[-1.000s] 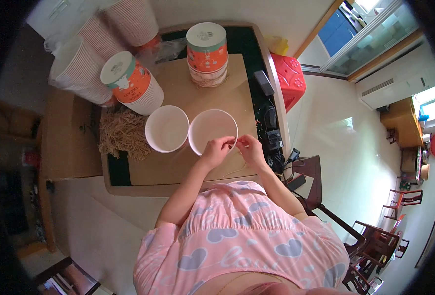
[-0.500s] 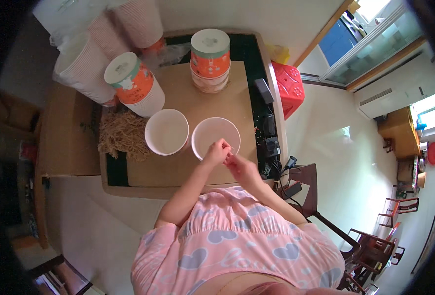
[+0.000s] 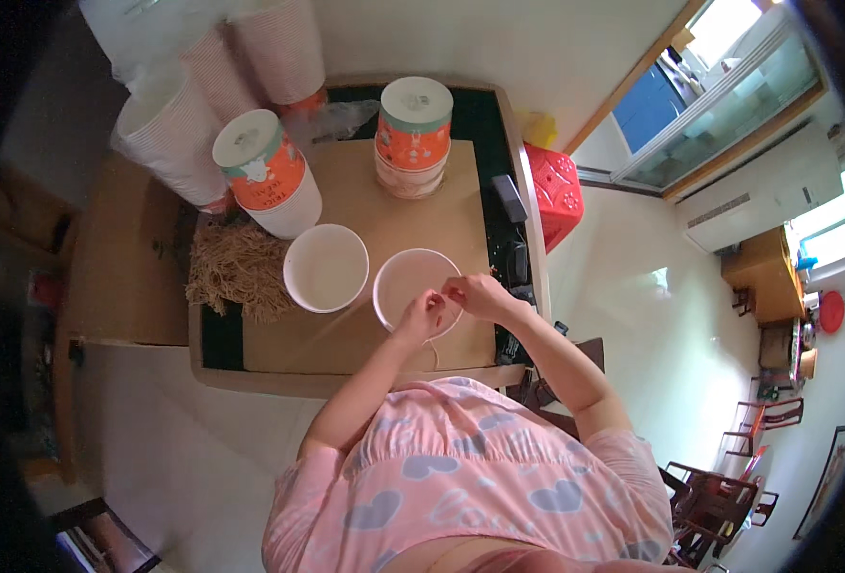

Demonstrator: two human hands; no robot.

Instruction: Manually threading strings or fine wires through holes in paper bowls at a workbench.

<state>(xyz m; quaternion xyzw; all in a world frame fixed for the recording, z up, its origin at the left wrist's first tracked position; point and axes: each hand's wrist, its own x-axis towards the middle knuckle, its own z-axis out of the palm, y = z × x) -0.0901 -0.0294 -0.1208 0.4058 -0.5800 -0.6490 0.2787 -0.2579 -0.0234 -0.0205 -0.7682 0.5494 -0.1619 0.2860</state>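
Note:
My left hand (image 3: 424, 313) and my right hand (image 3: 478, 294) meet over the near right part of an open white paper bucket (image 3: 405, 277). The left fingers are pinched together, and a thin pale cord (image 3: 435, 356) hangs below them in front of the bucket. At the bucket's right rim, my right fingers are closed too; whatever they grip is too small to make out. A second open white bucket (image 3: 326, 268) stands just left. Beyond it lies a tangled heap of tan cords (image 3: 239, 271).
Two stacks of upturned orange-and-white buckets, one at left (image 3: 274, 177) and one at back (image 3: 415, 134), stand on the cardboard sheet (image 3: 346, 172). Bagged white buckets (image 3: 169, 138) fill the back left. Black power adapters (image 3: 509, 198) line the table's right side, beside a red stool (image 3: 554, 196).
My right hand has moved right and up, away from the left one, to the bucket's right rim. A cord end now shows hanging below my left hand. The whole view has shifted slightly.

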